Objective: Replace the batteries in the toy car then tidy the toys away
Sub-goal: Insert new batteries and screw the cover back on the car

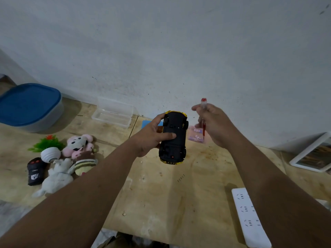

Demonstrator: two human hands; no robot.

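Observation:
My left hand (152, 135) grips a yellow toy car (174, 140) turned upside down, its black underside facing me, held above the wooden table. My thumb lies across the underside. To the right, my right hand (214, 126) holds a screwdriver (203, 119) with a clear and red handle, its tip pointing down, a little apart from the car. A pink battery pack (197, 135) lies on the table behind the car. At the left lie a black remote control (35, 171) and several plush toys (71, 158).
A blue-lidded storage box (30, 106) stands at the far left by the wall. An open clear plastic case (112, 113) sits against the wall. A small fake plant in a white pot (49, 149) lies on its side. A white power strip (249, 217) and a white frame (313, 154) are at the right.

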